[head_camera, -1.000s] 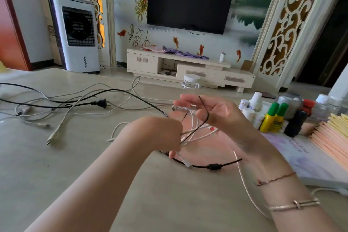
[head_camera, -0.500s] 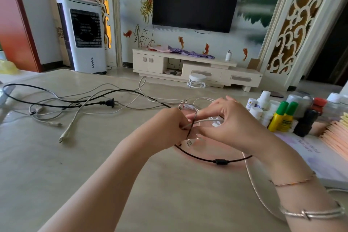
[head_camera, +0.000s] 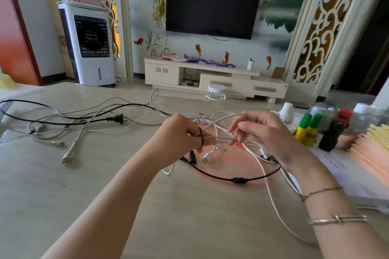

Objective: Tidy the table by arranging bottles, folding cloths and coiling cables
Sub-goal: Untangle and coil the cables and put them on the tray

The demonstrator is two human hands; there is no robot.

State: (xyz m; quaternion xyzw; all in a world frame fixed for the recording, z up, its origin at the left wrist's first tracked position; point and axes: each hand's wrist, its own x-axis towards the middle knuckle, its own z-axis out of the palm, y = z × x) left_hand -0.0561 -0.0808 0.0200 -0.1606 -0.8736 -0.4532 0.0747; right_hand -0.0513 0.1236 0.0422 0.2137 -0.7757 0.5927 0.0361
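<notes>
Cables [head_camera: 219,139] bunched between my hands above counter [head_camera: 105,185]. Left fingers [head_camera: 194,132] curled tight round white strands, black one looped over them. Right fingers [head_camera: 237,130] pinch same strands. Light, limp, springy; plugs dangle, snag-prone. Best grip: mid-bundle, near crossing.

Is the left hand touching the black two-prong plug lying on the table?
Apart. The head view shows the black plug lying on bare table, well clear of the left hand, which holds cables.
</notes>
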